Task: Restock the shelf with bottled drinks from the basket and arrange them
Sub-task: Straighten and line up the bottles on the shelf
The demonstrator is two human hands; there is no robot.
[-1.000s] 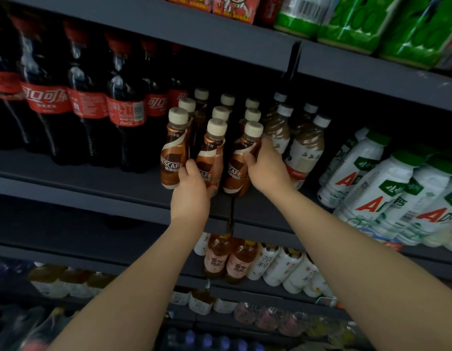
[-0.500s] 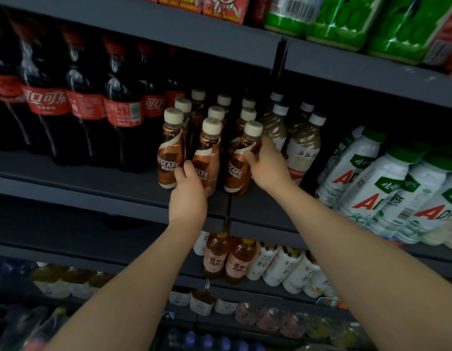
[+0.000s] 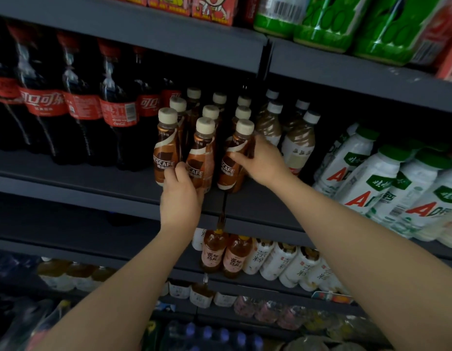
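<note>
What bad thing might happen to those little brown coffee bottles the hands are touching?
1. The front coffee bottles stand close to the shelf edge; a pull from the left hand might tip one off.
2. The right hand grips the right front bottle, which stands tight against its row; a hard shove could topple the ones behind.
3. The milk-tea bottles stand beside that hand, so it may bump them.

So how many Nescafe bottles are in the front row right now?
3, left to right: one beside the cola, the middle one held by the left hand, one gripped by the right hand. More stand behind.
</note>
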